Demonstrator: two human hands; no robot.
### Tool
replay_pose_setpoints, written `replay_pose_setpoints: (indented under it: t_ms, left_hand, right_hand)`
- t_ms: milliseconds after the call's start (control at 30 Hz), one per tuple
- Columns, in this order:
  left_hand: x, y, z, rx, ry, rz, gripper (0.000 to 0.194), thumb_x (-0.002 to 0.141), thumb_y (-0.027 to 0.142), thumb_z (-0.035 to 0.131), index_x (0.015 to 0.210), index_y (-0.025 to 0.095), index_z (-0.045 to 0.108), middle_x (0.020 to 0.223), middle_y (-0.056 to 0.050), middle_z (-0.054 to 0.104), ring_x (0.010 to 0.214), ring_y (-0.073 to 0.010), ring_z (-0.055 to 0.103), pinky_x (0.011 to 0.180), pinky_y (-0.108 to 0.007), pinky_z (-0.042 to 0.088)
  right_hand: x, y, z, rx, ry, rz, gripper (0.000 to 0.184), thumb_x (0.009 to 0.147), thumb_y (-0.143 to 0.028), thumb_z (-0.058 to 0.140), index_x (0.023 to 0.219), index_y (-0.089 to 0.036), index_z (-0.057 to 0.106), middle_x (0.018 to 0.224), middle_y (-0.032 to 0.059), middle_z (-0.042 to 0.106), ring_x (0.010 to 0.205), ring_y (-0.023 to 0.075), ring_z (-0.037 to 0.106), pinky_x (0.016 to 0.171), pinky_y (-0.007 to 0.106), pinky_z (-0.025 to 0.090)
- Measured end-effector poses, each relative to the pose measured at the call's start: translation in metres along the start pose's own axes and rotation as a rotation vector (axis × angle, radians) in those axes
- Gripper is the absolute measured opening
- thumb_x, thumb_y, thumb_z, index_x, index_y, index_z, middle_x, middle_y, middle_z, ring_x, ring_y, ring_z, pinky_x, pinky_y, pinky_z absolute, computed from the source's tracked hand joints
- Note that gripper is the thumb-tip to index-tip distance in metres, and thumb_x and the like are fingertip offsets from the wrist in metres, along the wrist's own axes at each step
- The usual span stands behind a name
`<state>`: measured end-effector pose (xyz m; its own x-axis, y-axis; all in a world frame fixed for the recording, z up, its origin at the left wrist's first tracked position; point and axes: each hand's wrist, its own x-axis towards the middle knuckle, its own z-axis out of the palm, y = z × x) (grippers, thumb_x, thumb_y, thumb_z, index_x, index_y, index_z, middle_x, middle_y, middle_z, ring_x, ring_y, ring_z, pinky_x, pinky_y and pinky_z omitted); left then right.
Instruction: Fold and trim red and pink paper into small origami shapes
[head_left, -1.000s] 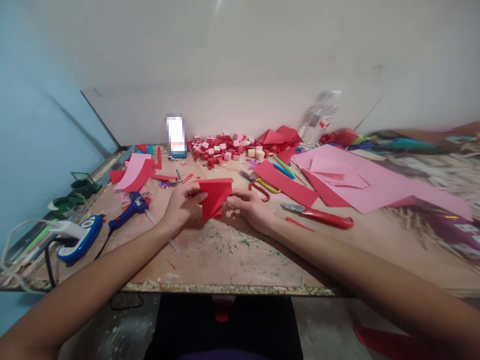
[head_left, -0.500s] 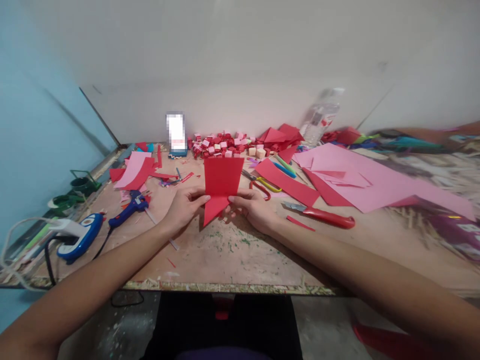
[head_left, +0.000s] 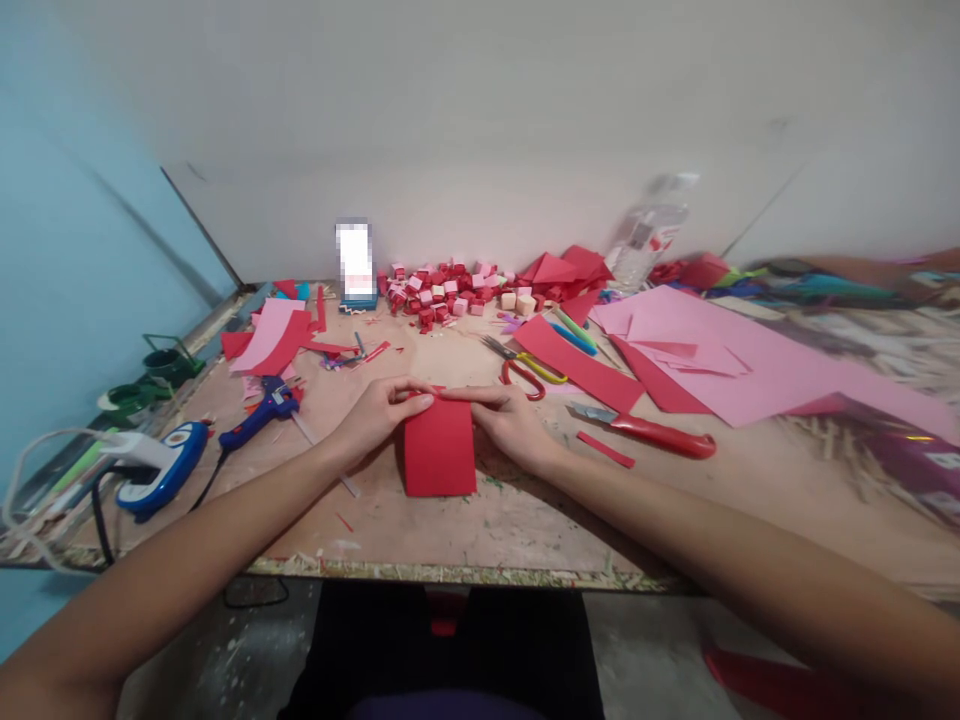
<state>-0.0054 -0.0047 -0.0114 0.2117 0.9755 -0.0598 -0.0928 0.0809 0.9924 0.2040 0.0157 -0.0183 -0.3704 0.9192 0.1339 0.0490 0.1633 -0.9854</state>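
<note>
A piece of red paper (head_left: 440, 455) hangs folded between my hands above the table, its rectangular flap pointing down towards me. My left hand (head_left: 386, 410) pinches its upper left corner between thumb and fingers. At the upper right, my right hand (head_left: 506, 415) grips the same top edge, with the forefinger stretched along the fold. Whatever part of the paper lies behind the flap is hidden. Right of my right hand are scissors (head_left: 525, 365) with yellow and red handles, a red-handled knife (head_left: 652, 434) and a narrow red paper strip (head_left: 605, 450).
Many small red and pink paper cubes (head_left: 450, 290) lie along the wall beside a phone (head_left: 355, 262). Pink paper sheets (head_left: 750, 350) and a plastic bottle (head_left: 651, 235) are on the right. A blue glue gun (head_left: 259, 415) and a power strip (head_left: 165, 470) sit left.
The red paper's rectangular part, which stood up above my hands, now hangs down towards me. My right forefinger has moved onto the top fold. Both hands keep hold of the paper.
</note>
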Motion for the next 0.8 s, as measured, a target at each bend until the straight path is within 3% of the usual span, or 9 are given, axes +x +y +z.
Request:
replay_pose_setpoints:
  t_ms: [233,400,567,800]
  left_hand:
    - [0.0036,-0.0075,-0.005,0.071,0.017,0.051,0.037,0.078,0.043,0.081,0.102,0.015,0.076,0.097,-0.01,0.077,0.078,-0.0203,0.07,0.064,-0.028,0.053]
    - [0.0024,-0.0065,-0.0054,0.106,-0.017,0.065,0.036,0.082,0.041,0.078,0.107,0.015,0.078,0.1,-0.011,0.078,0.081,-0.0221,0.071,0.067,-0.03,0.054]
    - [0.0009,-0.0043,-0.003,0.092,-0.023,0.076,0.038,0.082,0.044,0.077,0.106,0.014,0.079,0.103,-0.013,0.079,0.091,-0.0256,0.073,0.078,-0.034,0.056]
    - [0.0002,-0.0021,-0.0015,0.006,-0.013,0.01,0.036,0.081,0.044,0.079,0.103,0.015,0.079,0.099,-0.01,0.079,0.084,-0.0227,0.072,0.076,-0.032,0.056]
  right_hand:
    - [0.0028,0.0053,-0.0008,0.329,0.075,0.141,0.031,0.08,-0.03,0.072,0.107,-0.018,0.082,0.071,0.003,0.07,0.059,0.0131,0.053,0.057,0.027,0.042]
    - [0.0035,0.0032,-0.0011,0.171,0.011,0.091,0.028,0.081,-0.043,0.077,0.082,-0.015,0.08,0.069,0.003,0.066,0.061,0.013,0.052,0.059,0.028,0.04]
    - [0.0024,-0.0006,-0.0004,0.107,0.012,0.094,0.024,0.076,-0.039,0.08,0.08,-0.015,0.079,0.066,0.0028,0.068,0.058,0.0139,0.053,0.058,0.029,0.043]
    - [0.0026,0.0004,-0.0008,0.085,0.037,0.091,0.019,0.076,-0.036,0.079,0.079,-0.017,0.08,0.069,0.0039,0.071,0.058,0.0141,0.056,0.058,0.029,0.045]
